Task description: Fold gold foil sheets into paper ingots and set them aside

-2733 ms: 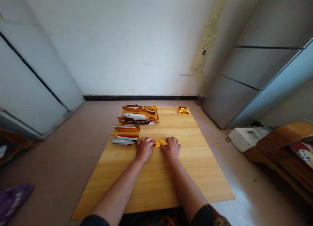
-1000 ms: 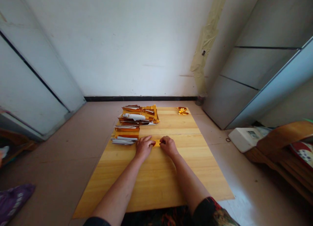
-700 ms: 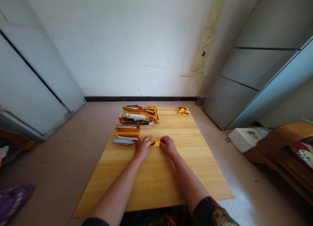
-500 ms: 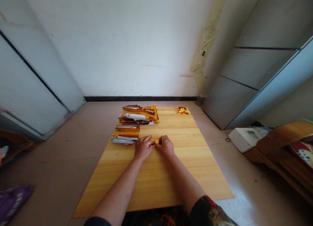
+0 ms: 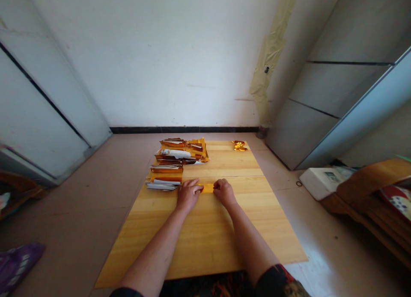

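Observation:
A small strip of shiny gold paper [image 5: 208, 188] lies on the wooden table [image 5: 205, 233] between my two hands. At its left end my left hand [image 5: 189, 194] rests, with thumb and fingers closed on the edge. My right hand [image 5: 224, 191] pinches the strip's right end. Just left of my left hand is a bundle of folded gold and white papers [image 5: 165, 177]. Behind that bundle, a larger pile of gold foil paper [image 5: 183, 151] reaches the table's far edge.
Crumpled gold foil [image 5: 239, 146] lies at the table's far right corner. A white wall [image 5: 180, 66] rises beyond, and a grey cabinet [image 5: 308, 117] stands to the right. On the right is a wooden seat [image 5: 362, 185] with a white box [image 5: 321, 181]; a purple bag [image 5: 21, 265] lies left.
My right hand has moved a little to the right, away from my left hand. More of the gold strip now shows between them. My left hand has stayed almost in place.

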Motion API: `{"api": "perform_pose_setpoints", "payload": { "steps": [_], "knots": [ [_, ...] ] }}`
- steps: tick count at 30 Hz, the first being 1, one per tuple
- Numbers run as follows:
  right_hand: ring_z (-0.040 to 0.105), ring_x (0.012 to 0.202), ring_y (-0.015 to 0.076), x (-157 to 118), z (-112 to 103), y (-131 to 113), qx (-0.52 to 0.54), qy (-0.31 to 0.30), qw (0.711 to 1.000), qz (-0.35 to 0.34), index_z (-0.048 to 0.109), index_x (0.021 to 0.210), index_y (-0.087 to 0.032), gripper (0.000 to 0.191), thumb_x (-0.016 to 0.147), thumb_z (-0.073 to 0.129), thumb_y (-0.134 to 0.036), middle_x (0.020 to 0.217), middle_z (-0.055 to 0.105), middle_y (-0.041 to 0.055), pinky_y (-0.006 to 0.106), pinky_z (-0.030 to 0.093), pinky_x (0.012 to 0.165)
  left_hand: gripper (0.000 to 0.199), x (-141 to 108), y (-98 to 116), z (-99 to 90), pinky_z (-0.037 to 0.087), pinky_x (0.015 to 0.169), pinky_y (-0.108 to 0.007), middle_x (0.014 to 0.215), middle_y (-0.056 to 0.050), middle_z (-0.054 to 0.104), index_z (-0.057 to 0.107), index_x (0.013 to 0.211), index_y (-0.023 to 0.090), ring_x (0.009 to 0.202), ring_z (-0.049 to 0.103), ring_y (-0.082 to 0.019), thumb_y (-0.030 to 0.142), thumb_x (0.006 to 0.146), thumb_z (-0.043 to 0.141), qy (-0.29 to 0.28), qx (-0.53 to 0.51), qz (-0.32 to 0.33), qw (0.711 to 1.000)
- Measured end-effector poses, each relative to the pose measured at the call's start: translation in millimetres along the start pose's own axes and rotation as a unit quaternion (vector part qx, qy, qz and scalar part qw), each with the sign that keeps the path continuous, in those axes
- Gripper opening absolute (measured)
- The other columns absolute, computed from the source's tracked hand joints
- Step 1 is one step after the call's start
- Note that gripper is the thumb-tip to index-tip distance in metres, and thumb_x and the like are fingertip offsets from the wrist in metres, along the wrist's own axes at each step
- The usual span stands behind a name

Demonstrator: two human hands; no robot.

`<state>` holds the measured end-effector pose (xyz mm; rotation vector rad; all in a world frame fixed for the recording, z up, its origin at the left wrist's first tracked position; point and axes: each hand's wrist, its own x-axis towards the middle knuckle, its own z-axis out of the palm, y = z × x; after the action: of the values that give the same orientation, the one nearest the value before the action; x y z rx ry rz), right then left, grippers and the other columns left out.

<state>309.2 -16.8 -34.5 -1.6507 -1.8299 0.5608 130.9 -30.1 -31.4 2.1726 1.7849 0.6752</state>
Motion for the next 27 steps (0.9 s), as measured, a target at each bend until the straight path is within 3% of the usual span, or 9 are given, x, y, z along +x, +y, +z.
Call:
{"api": "perform_pose_setpoints", "payload": {
  "steps": [7, 13, 19, 27],
  "knots": [
    [0.057, 0.081, 0.013, 0, 1, 15, 0.047, 0.03, 0.998, -0.026, 0.061, 0.101, -0.017, 0.048, 0.057, 0.049, 0.0, 0.107, 0.052, 0.0073, 0.024, 0.049, 0.078, 0.042, -5, -3, 4.7, 0.037, 0.099, -0.041, 0.128, 0.001, 0.056, 0.061, 0.115, 0.029, 0.117, 0.046, -0.022, 0.011, 0.079, 0.048, 0.012, 0.008, 0.022, 1.0],
    [0.056, 0.077, 0.0126, -2, 2, 16, 0.032, 0.023, 0.998, -0.05, 0.061, 0.078, -0.018, 0.026, 0.062, 0.047, -0.004, 0.095, 0.053, 0.0041, 0.024, 0.049, 0.075, 0.051, -8, -3, 5.7, 0.035, 0.101, -0.04, 0.126, -0.004, 0.057, 0.052, 0.124, 0.024, 0.117, 0.046, -0.022, 0.009, 0.076, 0.045, 0.041, 0.003, 0.041, 0.998],
    [0.059, 0.081, 0.0134, -3, 1, 11, 0.031, 0.025, 0.998, -0.042, 0.059, 0.102, -0.017, 0.042, 0.063, 0.051, -0.004, 0.111, 0.052, 0.0081, 0.026, 0.05, 0.077, 0.047, -9, -5, 7.5, 0.034, 0.101, -0.042, 0.126, -0.005, 0.056, 0.052, 0.122, 0.023, 0.118, 0.045, -0.024, 0.015, 0.076, 0.051, 0.048, 0.006, 0.05, 0.998],
    [0.056, 0.072, 0.011, -4, -4, 5, 0.049, 0.012, 0.998, -0.048, 0.059, 0.084, -0.017, 0.023, 0.064, 0.054, -0.007, 0.098, 0.051, 0.0047, 0.022, 0.049, 0.069, 0.043, -10, -1, 5.4, 0.036, 0.1, -0.041, 0.122, -0.006, 0.058, 0.054, 0.114, 0.023, 0.116, 0.047, -0.023, 0.012, 0.073, 0.053, 0.068, -0.008, 0.06, 0.996]
  ]
}}
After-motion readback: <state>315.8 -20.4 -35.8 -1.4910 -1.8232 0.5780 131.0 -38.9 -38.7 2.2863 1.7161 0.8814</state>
